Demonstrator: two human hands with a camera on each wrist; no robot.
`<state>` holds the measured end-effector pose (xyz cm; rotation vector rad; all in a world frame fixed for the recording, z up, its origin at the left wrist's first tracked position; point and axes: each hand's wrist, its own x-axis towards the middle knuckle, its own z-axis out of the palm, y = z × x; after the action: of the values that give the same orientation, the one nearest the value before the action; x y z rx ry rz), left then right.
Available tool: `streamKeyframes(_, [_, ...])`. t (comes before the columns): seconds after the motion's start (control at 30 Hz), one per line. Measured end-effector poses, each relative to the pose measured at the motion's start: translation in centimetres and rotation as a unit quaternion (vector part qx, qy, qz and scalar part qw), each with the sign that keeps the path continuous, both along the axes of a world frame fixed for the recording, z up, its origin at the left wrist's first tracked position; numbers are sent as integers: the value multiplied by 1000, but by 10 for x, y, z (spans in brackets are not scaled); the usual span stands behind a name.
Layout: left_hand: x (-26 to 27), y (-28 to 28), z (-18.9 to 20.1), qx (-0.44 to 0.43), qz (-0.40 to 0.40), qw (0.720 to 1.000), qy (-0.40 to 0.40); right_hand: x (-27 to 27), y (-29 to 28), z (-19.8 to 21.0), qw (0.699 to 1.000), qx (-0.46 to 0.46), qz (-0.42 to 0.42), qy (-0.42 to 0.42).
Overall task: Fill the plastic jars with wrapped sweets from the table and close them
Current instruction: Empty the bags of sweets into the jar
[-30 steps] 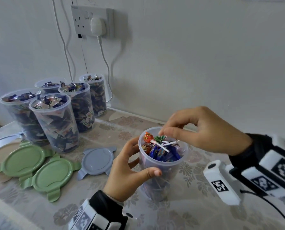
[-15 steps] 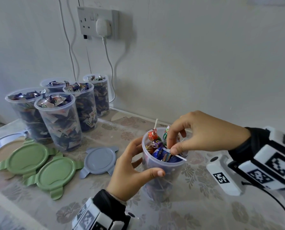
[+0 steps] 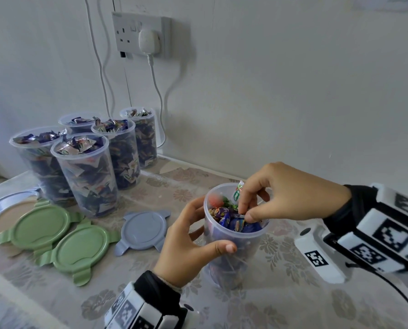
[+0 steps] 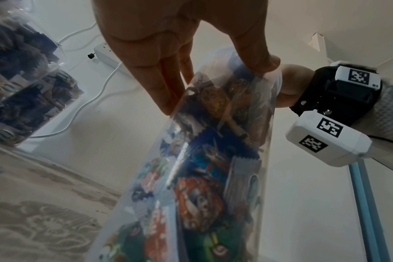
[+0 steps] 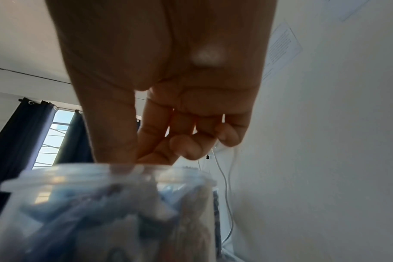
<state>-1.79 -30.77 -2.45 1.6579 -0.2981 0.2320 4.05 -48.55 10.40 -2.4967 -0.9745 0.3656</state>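
Observation:
A clear plastic jar (image 3: 236, 248) stands on the flowered tablecloth, filled to near its rim with lollipops and blue wrapped sweets (image 3: 226, 218). My left hand (image 3: 213, 226) grips the jar's upper wall, thumb in front and fingers behind; the left wrist view shows the same hold (image 4: 213, 76) on the jar (image 4: 202, 168). My right hand (image 3: 245, 213) reaches into the mouth from the right, thumb and forefinger pinching a lollipop's white stick. A green-and-white wrapped sweet (image 3: 237, 193) sticks up behind that forefinger. In the right wrist view the right hand (image 5: 141, 156) dips into the jar (image 5: 101, 203).
Several filled, open jars (image 3: 84, 172) stand grouped at the back left. In front of them lie a blue-grey lid (image 3: 143, 227), two green lids (image 3: 79, 246) and further lids at the far left. A wall socket (image 3: 141, 34) with a white cable (image 3: 160, 103) is behind.
My right hand has gone from above the rim down into the jar, pushing the lollipop stick lower among the sweets. The left hand keeps its hold.

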Motion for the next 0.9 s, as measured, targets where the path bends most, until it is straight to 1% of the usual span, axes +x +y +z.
streamKeyframes(0.07, [0,0,0,-1,1,1000,0,1,-2,6,1000,-9,-4,-13])
streamKeyframes(0.1, [0,0,0,-1,0,1000,2,2,-2,11,1000,2,-9,-25])
streamKeyframes(0.2, [0,-1,0,-2,0,1000,7,4,6,19,994,88,-34,-51])
streamKeyframes(0.23, [0,-1,0,-1,1,1000,7,3,12,20,992,104,-35,-54])
streamKeyframes(0.27, [0,-1,0,0,2,1000,7,0,18,20,992,104,-31,-58])
streamKeyframes(0.33, [0,0,-1,3,6,1000,6,-4,30,18,997,50,-20,-52])
streamKeyframes(0.37, [0,0,-1,3,6,1000,6,-5,33,18,999,17,-13,-31])
streamKeyframes(0.43, [0,-1,-1,2,4,1000,6,-3,33,21,1000,-10,-10,12])
streamKeyframes(0.57, [-1,-1,0,2,1,1000,6,8,20,31,999,-9,-44,2])
streamKeyframes(0.67, [-1,0,0,1,1,1000,5,12,9,30,999,10,-38,34])
streamKeyframes(0.7, [0,-1,0,0,1,1000,4,13,7,27,999,13,-37,30])
streamKeyframes(0.77, [0,-1,0,-1,0,1000,4,13,5,19,999,6,-40,-22])
streamKeyframes(0.87, [0,-1,0,2,0,1000,7,10,4,8,990,-20,-29,-135])
streamKeyframes(0.9, [0,-1,0,3,0,1000,8,8,3,9,988,-13,-25,-149])
